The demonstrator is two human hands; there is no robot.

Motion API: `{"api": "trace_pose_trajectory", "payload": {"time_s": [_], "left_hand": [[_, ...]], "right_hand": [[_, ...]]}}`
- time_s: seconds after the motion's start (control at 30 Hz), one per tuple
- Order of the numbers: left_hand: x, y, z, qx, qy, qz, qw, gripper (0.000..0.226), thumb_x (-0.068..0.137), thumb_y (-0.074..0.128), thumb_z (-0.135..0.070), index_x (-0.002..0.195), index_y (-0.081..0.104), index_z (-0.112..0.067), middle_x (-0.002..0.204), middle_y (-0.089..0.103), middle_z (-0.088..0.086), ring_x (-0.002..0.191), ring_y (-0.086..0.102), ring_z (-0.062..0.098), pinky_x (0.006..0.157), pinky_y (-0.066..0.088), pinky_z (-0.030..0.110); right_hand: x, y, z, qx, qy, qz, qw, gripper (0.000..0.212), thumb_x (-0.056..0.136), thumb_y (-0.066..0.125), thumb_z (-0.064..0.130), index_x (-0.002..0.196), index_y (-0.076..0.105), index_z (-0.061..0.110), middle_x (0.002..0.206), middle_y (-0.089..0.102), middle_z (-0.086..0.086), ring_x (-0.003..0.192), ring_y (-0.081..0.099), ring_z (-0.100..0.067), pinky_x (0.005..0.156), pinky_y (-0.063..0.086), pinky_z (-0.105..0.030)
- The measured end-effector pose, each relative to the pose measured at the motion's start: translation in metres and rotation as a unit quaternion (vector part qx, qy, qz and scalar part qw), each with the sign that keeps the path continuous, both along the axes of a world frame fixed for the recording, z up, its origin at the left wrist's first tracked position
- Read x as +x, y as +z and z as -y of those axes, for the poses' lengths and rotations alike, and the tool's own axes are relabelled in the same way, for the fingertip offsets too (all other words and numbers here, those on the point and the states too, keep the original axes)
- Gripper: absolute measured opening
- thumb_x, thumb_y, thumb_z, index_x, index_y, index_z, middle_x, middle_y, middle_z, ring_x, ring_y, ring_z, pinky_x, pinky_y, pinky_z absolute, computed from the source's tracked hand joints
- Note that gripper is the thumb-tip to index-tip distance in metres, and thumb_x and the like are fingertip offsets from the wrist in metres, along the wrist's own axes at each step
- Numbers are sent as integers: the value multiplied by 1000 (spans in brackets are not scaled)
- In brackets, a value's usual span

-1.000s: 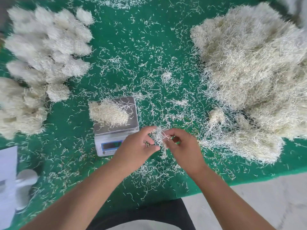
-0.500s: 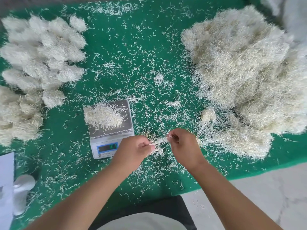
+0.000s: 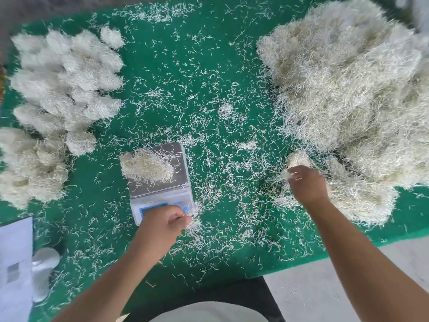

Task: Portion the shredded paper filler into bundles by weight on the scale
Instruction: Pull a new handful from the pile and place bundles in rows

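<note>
A small digital scale [image 3: 178, 182] with a steel platform sits on the green mat, and a bundle of shredded paper [image 3: 146, 167] lies on it. My left hand [image 3: 162, 225] hovers over the scale's display and pinches a small tuft of shreds [image 3: 195, 214] at its right front corner. My right hand [image 3: 306, 182] is curled round a few strands at the near edge of the big loose heap of filler [image 3: 348, 89] on the right. Several finished bundles [image 3: 67, 84] are stacked at the left.
Loose shreds litter the green mat [image 3: 204, 54] all over. A white paper sheet [image 3: 14, 252] and a white plastic object [image 3: 44, 261] lie at the near left. The mat's near edge meets grey floor [image 3: 308, 282] at lower right.
My hands, together over the mat pulling one tuft apart, have separated. The left moved to the scale's front with a tuft; the right swung out to the heap's edge.
</note>
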State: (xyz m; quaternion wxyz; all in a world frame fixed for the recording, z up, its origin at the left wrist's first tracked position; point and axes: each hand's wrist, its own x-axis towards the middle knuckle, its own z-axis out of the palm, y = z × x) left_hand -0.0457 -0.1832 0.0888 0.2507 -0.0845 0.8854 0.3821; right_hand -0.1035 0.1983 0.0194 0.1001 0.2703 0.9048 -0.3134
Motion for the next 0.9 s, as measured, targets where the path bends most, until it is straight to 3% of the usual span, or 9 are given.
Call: {"api": "trace_pose_trajectory", "payload": {"time_s": [0.07, 0.13, 0.2, 0.27, 0.4, 0.5, 0.6, 0.8, 0.9], "left_hand": [[-3, 9, 6, -4, -6, -32, 999, 11, 93, 73, -45, 86, 73, -37, 85, 74, -23, 72, 70, -2, 73, 62, 38], [-14, 21, 14, -13, -20, -73, 997, 11, 91, 72, -49, 90, 74, -39, 87, 73, -23, 73, 69, -4, 70, 60, 32], [-33, 33, 24, 13, -19, -102, 994, 10, 93, 73, -44, 91, 76, -34, 83, 75, -17, 70, 71, 1, 65, 59, 28], [-54, 43, 36, 75, 35, -111, 990, 8, 91, 76, -38, 91, 78, -30, 81, 77, -12, 70, 74, 6, 59, 58, 22], [-96, 43, 64, 123, 131, -152, 972, 9, 92, 78, -30, 95, 73, -36, 83, 79, -7, 72, 76, 12, 59, 60, 22], [-116, 20, 82, 105, 191, -131, 967, 15, 92, 77, -24, 106, 73, -25, 84, 79, -2, 73, 77, 15, 63, 64, 35], [-113, -6, 96, 101, 248, -83, 960, 25, 94, 75, -27, 115, 71, -16, 94, 78, 3, 74, 78, 16, 69, 66, 43], [-58, -36, 137, 78, 310, -84, 944, 8, 99, 65, -31, 99, 71, -26, 87, 77, -9, 71, 75, 7, 59, 61, 28], [-27, -43, 168, 71, 332, -79, 937, 13, 101, 64, -35, 101, 71, -23, 91, 77, -8, 74, 75, 11, 67, 62, 35]], "right_hand": [[10, -12, 13, -31, 11, 36, 999, 44, 101, 63, 8, 144, 61, 20, 136, 68, -7, 69, 68, -13, 40, 44, -16], [24, -19, 34, -51, -8, 28, 998, 45, 101, 61, 6, 145, 60, 17, 135, 68, -10, 61, 66, -13, 43, 50, -21], [40, -26, 57, -28, 0, -7, 1000, 29, 101, 61, 7, 130, 69, 10, 125, 72, -14, 80, 72, -23, 68, 64, -41], [55, -31, 78, -26, 8, -34, 999, 12, 101, 64, 12, 106, 74, 8, 109, 73, -12, 90, 69, -26, 85, 61, -47], [80, -31, 110, -36, 18, -21, 999, 12, 95, 77, 22, 87, 69, 17, 95, 69, -3, 76, 65, -13, 66, 50, -31], [96, -30, 126, -40, 67, -11, 997, 13, 93, 80, 21, 87, 70, 17, 93, 68, -2, 76, 68, -17, 68, 56, -35], [106, -28, 132, -41, 109, 6, 993, 6, 94, 78, 21, 93, 73, 17, 99, 70, -1, 81, 68, -12, 70, 54, -27], [106, -15, 142, -20, 88, 3, 996, 11, 97, 74, 26, 94, 73, 16, 96, 70, -3, 75, 66, -11, 64, 50, -26], [97, -5, 152, -25, 64, -12, 998, 11, 100, 70, 29, 92, 70, 22, 89, 68, 3, 74, 65, -11, 64, 53, -32]]}}
